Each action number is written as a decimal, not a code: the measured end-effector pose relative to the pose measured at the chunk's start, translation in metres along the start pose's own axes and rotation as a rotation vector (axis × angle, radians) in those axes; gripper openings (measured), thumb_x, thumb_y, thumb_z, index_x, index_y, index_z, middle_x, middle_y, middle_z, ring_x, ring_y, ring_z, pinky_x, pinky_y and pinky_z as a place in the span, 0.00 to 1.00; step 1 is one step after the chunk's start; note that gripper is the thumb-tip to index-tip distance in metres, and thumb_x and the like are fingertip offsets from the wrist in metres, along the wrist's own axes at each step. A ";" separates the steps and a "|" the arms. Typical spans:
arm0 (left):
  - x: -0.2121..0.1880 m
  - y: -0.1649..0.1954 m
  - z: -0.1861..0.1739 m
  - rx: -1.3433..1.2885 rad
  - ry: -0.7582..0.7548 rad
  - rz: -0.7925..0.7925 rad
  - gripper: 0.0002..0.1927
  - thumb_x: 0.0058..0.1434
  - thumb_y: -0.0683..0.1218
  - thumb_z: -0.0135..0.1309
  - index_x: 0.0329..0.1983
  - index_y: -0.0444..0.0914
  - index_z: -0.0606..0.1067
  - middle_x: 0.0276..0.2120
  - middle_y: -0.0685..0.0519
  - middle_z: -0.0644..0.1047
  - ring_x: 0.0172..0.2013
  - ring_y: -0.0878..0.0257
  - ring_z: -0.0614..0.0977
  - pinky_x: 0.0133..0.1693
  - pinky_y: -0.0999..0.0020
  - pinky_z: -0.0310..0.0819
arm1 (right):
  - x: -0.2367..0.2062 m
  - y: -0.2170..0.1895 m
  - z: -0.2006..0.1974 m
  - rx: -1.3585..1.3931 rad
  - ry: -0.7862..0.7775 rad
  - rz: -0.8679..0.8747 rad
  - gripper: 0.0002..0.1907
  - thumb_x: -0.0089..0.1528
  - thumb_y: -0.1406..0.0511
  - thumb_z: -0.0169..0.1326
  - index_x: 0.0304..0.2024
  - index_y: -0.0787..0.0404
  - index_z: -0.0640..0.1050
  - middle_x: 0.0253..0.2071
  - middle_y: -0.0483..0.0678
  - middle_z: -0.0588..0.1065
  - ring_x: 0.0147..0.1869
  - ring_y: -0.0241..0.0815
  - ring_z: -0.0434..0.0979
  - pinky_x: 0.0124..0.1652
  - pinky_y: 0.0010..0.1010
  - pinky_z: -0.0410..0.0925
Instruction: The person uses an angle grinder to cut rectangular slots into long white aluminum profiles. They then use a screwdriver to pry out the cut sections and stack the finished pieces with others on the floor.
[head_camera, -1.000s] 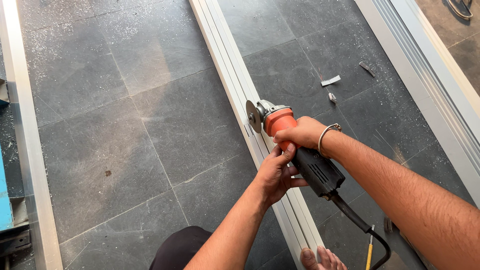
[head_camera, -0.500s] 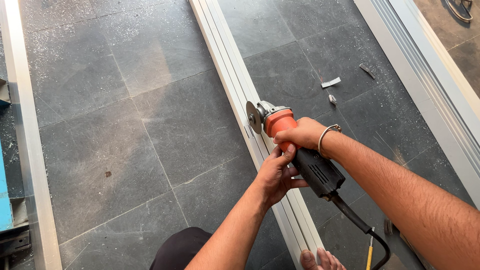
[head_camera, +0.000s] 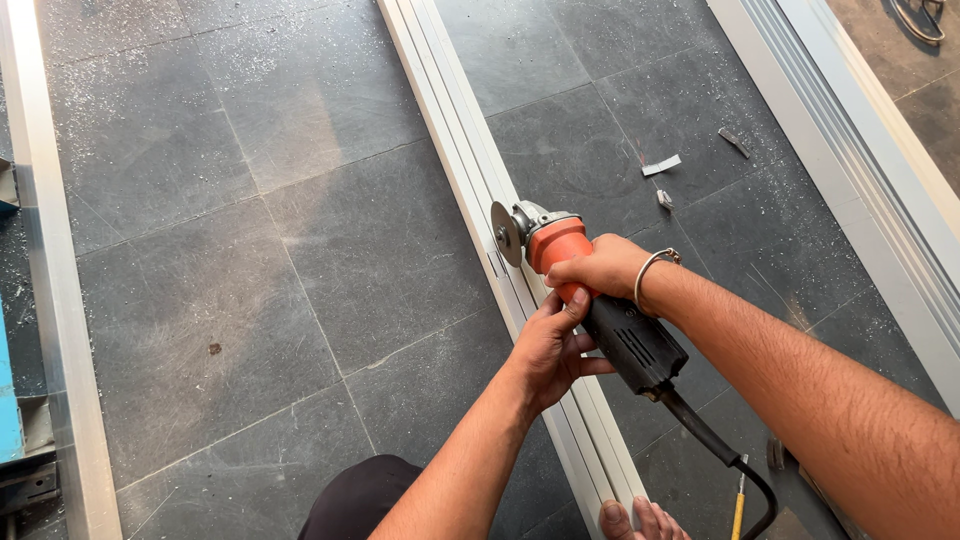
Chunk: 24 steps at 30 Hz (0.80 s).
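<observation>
Both hands (head_camera: 548, 352) (head_camera: 598, 268) clamped around orange angle grinder (head_camera: 590, 290), disc (head_camera: 503, 233) square to aluminium track (head_camera: 470, 160); best held steady, cord (head_camera: 720, 450) trailing clear.

One view only, worn on the head, looking steeply down and slightly forward at the floor (head_camera: 300, 250). Close to the work: both forearms entering from the bottom and right edges, left hand (head_camera: 545, 355) and right hand (head_camera: 600, 268) near frame centre on the grinder (head_camera: 585, 290). Toes (head_camera: 640, 522) and a dark knee (head_camera: 360, 495) cut off at the bottom edge, directly below the lens. Rail (head_camera: 470, 150) running diagonally from top centre to bottom right. More rails along the left and right edges. No second view to share the scene with.
</observation>
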<state>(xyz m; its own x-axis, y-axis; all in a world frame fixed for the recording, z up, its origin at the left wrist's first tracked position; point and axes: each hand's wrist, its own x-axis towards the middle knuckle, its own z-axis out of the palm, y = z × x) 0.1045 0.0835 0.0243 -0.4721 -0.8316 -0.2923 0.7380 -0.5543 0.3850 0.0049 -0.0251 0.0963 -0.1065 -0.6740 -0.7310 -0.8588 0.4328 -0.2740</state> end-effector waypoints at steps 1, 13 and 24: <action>0.000 0.000 0.000 -0.002 -0.005 0.003 0.38 0.66 0.59 0.52 0.73 0.41 0.53 0.52 0.43 0.75 0.47 0.51 0.84 0.40 0.57 0.88 | 0.000 0.000 0.000 -0.001 0.000 0.002 0.31 0.48 0.54 0.64 0.47 0.68 0.81 0.36 0.59 0.82 0.32 0.47 0.84 0.32 0.37 0.76; 0.000 0.000 -0.001 0.011 -0.003 0.002 0.39 0.66 0.60 0.52 0.73 0.40 0.53 0.51 0.43 0.75 0.47 0.51 0.85 0.40 0.57 0.88 | 0.000 0.001 0.001 0.007 -0.005 -0.003 0.30 0.48 0.54 0.63 0.47 0.68 0.81 0.36 0.59 0.82 0.32 0.47 0.84 0.32 0.36 0.77; 0.000 -0.001 -0.002 0.012 -0.010 0.002 0.40 0.65 0.60 0.52 0.73 0.40 0.54 0.51 0.43 0.75 0.47 0.51 0.84 0.40 0.56 0.88 | -0.001 0.001 0.002 0.009 -0.002 -0.002 0.30 0.48 0.54 0.63 0.47 0.68 0.81 0.35 0.59 0.81 0.31 0.48 0.84 0.31 0.37 0.77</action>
<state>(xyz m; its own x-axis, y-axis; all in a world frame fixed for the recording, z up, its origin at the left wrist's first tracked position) 0.1050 0.0845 0.0223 -0.4752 -0.8332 -0.2827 0.7333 -0.5526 0.3961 0.0049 -0.0228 0.0957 -0.1040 -0.6738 -0.7316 -0.8544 0.4370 -0.2810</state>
